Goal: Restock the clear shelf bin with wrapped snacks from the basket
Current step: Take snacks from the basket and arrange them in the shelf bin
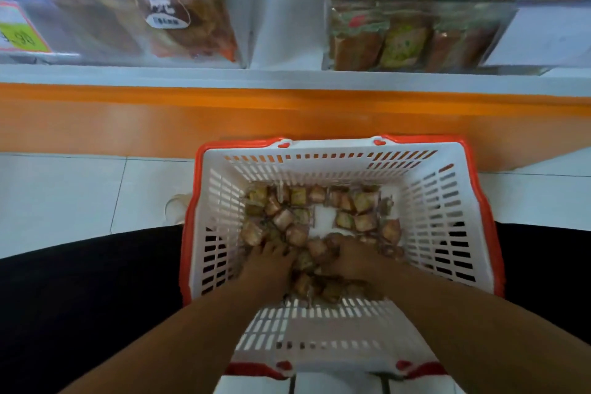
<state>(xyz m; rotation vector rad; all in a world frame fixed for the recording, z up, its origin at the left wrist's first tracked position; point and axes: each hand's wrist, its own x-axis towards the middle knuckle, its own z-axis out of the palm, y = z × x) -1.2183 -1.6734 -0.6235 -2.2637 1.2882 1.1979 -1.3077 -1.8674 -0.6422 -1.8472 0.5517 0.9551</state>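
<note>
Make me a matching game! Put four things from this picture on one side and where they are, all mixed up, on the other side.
Things:
1. wrapped snacks
2. basket
3. clear shelf bin
4. price label

Places:
A. top left corner
B. on the floor, below the shelf
C. on the shelf, upper right
D. at the bottom of the basket

Pairs: 1-D, 2-B, 3-C, 4-A

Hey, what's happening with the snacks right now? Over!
Both hands down in the basket: left hand, right hand, gathering wrapped snacks. Grip unclear, blurry. Clear shelf bin above, part full. Nothing blocking.
</note>
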